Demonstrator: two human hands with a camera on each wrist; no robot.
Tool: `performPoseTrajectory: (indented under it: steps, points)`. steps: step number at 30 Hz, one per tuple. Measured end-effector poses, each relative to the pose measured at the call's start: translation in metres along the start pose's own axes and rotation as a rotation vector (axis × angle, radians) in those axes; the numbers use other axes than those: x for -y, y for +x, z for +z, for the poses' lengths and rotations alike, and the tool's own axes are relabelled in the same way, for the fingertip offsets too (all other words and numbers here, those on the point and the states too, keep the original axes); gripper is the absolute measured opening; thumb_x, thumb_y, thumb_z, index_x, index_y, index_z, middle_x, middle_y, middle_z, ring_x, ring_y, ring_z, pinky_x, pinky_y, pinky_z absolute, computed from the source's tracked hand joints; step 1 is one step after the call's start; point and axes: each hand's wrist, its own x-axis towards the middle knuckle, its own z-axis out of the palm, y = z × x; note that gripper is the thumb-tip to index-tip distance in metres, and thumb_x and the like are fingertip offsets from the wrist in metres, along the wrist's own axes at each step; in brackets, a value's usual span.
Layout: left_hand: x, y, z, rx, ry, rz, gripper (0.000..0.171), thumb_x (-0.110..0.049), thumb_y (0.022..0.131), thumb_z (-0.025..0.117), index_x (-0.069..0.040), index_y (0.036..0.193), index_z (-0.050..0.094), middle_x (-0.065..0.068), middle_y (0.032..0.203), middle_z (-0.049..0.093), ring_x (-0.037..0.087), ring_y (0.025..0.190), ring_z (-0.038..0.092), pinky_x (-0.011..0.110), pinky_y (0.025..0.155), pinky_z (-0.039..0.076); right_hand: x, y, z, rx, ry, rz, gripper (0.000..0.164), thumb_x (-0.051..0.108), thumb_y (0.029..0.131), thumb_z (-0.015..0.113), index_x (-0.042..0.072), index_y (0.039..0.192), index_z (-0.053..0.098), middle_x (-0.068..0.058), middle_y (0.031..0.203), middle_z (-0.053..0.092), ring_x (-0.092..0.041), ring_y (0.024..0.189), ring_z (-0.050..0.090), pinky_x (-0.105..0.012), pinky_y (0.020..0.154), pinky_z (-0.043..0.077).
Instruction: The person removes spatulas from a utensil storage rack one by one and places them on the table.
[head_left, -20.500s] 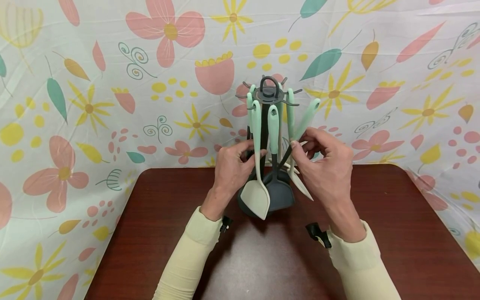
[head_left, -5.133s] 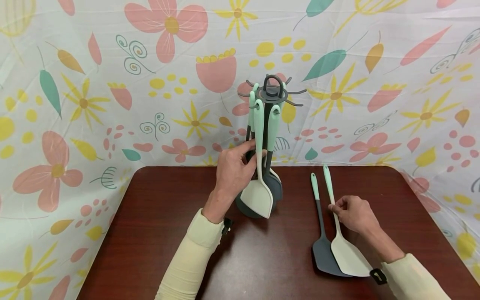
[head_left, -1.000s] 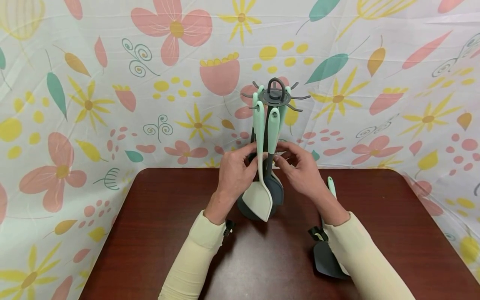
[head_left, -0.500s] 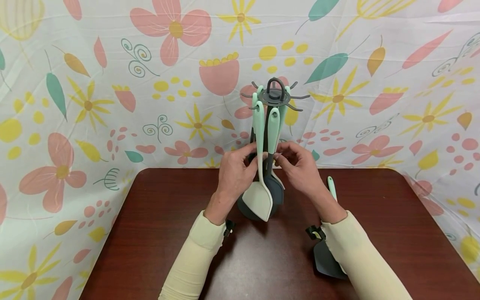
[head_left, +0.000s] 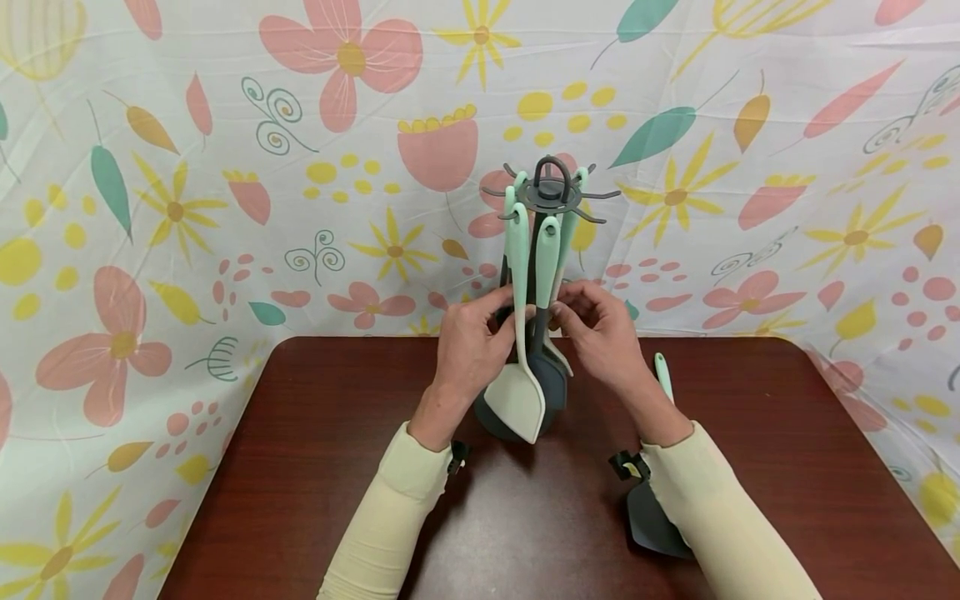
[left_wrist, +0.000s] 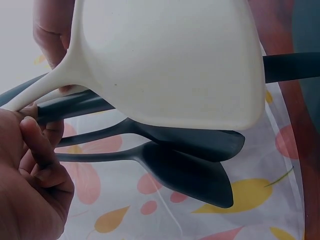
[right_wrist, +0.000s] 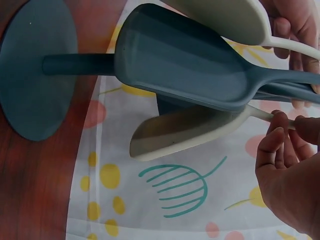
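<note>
A dark grey rotating utensil stand (head_left: pixel 547 197) holds several mint-handled kitchen tools on its hooks. My left hand (head_left: pixel 472 337) grips the stand's pole, reaching behind a hanging cream spatula (head_left: pixel 514 400). A dark grey spatula (head_left: pixel 552 379) hangs to the right of it. My right hand (head_left: pixel 603 337) pinches the thin neck of a second cream spatula (right_wrist: pixel 192 130), which is largely covered by the dark one in the head view. Its mint handle stands upright by a rear hook. Two more dark-headed utensils (left_wrist: pixel 187 175) show in the left wrist view.
On the brown table (head_left: pixel 322 467), a dark spatula (head_left: pixel 654 521) lies at the right, partly under my right sleeve. Beside it shows the mint handle (head_left: pixel 663 375) of a cream spatula. A floral cloth (head_left: pixel 225 167) hangs behind the stand.
Since the earliest frame, two spatulas have come off the stand onto the table's right side. My right hand has returned to the stand, and the pinched cream spatula has lately shifted slightly right.
</note>
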Motion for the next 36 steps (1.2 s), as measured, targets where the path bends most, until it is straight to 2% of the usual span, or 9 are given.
performPoseTrajectory:
  steps: [5,14,19,23,30,36]
  points:
    - [0.000,0.000,0.000,-0.002,0.002,-0.002,0.025,-0.028,0.099,0.079,-0.012,0.118,0.081,-0.003,0.055,0.058,0.005,0.047,0.044,0.026,0.046,0.040,0.002,0.003,-0.002,-0.024,0.028,-0.003,0.013,0.003,0.105,0.066,-0.006,0.114,0.068,-0.022,0.093,0.070,-0.019,0.078,0.071,-0.026,0.070,0.057]
    - [0.000,0.000,0.001,0.000,0.001,-0.008,0.024,-0.029,0.099,0.079,-0.014,0.118,0.081,-0.004,0.053,0.055,0.005,0.046,0.044,0.026,0.046,0.039,0.001,0.005,-0.005,-0.053,0.037,0.001,0.014,0.002,0.105,0.065,-0.008,0.115,0.068,-0.025,0.096,0.072,-0.016,0.077,0.069,-0.025,0.071,0.057]
    - [0.000,0.000,0.001,-0.001,0.003,-0.016,0.023,-0.029,0.099,0.079,-0.017,0.118,0.081,-0.006,0.053,0.054,0.004,0.045,0.044,0.026,0.045,0.038,0.001,0.007,-0.009,-0.080,0.006,0.011,0.018,0.005,0.105,0.066,-0.006,0.119,0.070,-0.024,0.104,0.076,-0.016,0.078,0.068,-0.025,0.070,0.057]
    - [-0.001,0.001,0.001,-0.001,-0.001,-0.014,0.025,-0.029,0.099,0.079,-0.015,0.120,0.081,-0.004,0.055,0.058,0.005,0.046,0.046,0.025,0.045,0.038,0.002,0.008,-0.014,-0.102,-0.036,0.009,0.020,0.006,0.105,0.066,-0.003,0.122,0.073,-0.025,0.106,0.076,-0.014,0.077,0.067,-0.022,0.068,0.055]
    - [0.000,0.001,0.001,-0.003,0.004,-0.011,0.026,-0.029,0.099,0.079,-0.014,0.120,0.081,-0.004,0.055,0.058,0.005,0.046,0.045,0.026,0.045,0.038,-0.001,0.008,-0.023,-0.133,-0.028,0.024,0.019,0.006,0.105,0.066,-0.004,0.121,0.073,-0.015,0.104,0.078,-0.016,0.077,0.067,-0.024,0.069,0.056]
    - [-0.001,0.000,0.001,-0.003,0.010,-0.011,0.025,-0.028,0.099,0.079,-0.013,0.119,0.081,-0.006,0.053,0.055,0.005,0.045,0.043,0.027,0.044,0.037,-0.003,0.004,-0.035,-0.151,-0.019,-0.009,0.017,0.003,0.105,0.066,-0.006,0.119,0.071,-0.009,0.103,0.078,-0.016,0.078,0.069,-0.022,0.071,0.057]
